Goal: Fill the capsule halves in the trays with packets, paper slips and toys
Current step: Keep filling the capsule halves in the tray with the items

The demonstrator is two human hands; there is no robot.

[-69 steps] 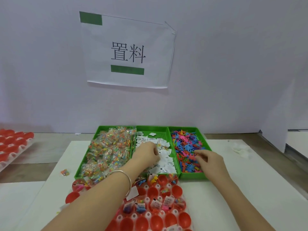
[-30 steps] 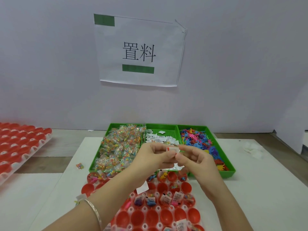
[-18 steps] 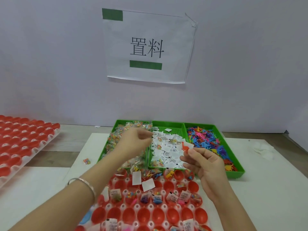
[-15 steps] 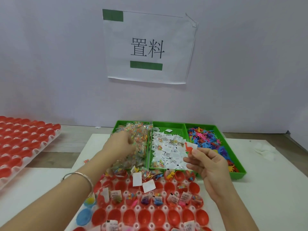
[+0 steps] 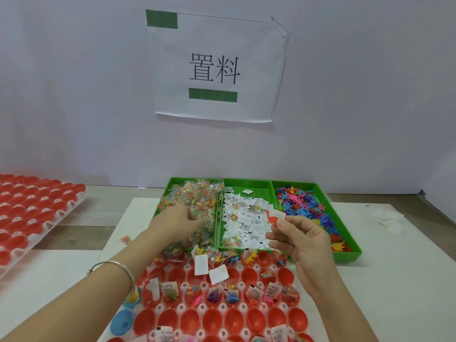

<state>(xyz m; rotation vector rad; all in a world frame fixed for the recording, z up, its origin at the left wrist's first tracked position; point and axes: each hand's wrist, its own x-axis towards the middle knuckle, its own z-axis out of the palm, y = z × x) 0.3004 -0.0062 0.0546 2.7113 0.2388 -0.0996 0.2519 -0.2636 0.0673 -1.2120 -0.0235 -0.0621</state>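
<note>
My left hand point(image 5: 176, 224) reaches into the left green bin point(image 5: 178, 180), its fingers curled on a clear packet point(image 5: 197, 211) of coloured bits in the pile. My right hand point(image 5: 302, 239) hovers in front of the middle bin point(image 5: 257, 191) of paper slips, pinching an orange dinosaur toy point(image 5: 272, 218) together with a white paper slip point(image 5: 280, 214). The right bin point(image 5: 348, 257) holds colourful toys. Below my hands lies the tray point(image 5: 202, 309) of red capsule halves point(image 5: 167, 322); some hold packets, slips and toys, while others are empty.
A second tray of red capsule halves point(image 5: 32, 208) sits at the far left. A blue capsule half point(image 5: 122, 322) rests by my left forearm. One loose packet point(image 5: 125, 239) lies on the white mat. White tissue point(image 5: 389, 218) is at the right. A paper sign point(image 5: 217, 67) hangs on the wall.
Both hands met over the slips, then parted. My left hand went left into the packets bin. My right hand now holds the orange toy and a slip.
</note>
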